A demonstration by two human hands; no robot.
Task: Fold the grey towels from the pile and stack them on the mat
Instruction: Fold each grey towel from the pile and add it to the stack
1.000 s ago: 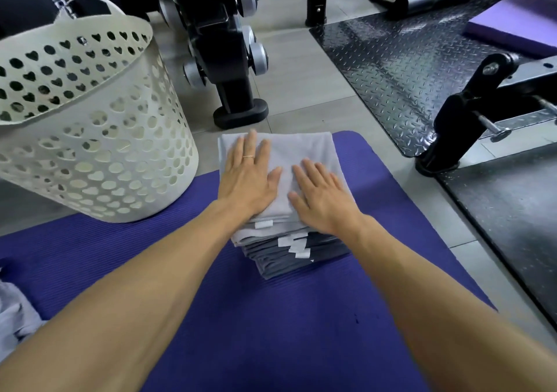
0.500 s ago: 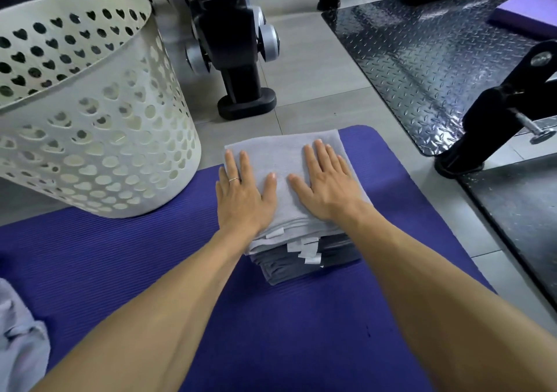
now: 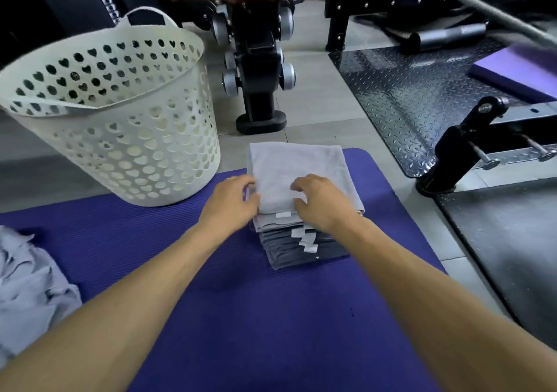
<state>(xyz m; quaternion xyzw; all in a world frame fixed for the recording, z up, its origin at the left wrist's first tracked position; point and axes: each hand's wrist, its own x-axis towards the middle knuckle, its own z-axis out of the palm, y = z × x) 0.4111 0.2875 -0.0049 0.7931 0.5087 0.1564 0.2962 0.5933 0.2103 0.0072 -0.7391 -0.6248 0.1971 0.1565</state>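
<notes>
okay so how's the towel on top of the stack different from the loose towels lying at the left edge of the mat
The top towel is folded flat into a neat rectangle; the loose towels lie crumpled in a heap. The top towel sits on the stack, with both hands at its near edge; nothing touches the loose towels, which lie on the mat. Both are pale grey.

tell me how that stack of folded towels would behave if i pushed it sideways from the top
The stack of folded towels would probably shear rather than slide whole: its layers already sit staggered, tags stepping outward. The top towel looks soft and floppy, so it would likely bunch. The ribbed purple mat may grip the bottom layer.
</notes>
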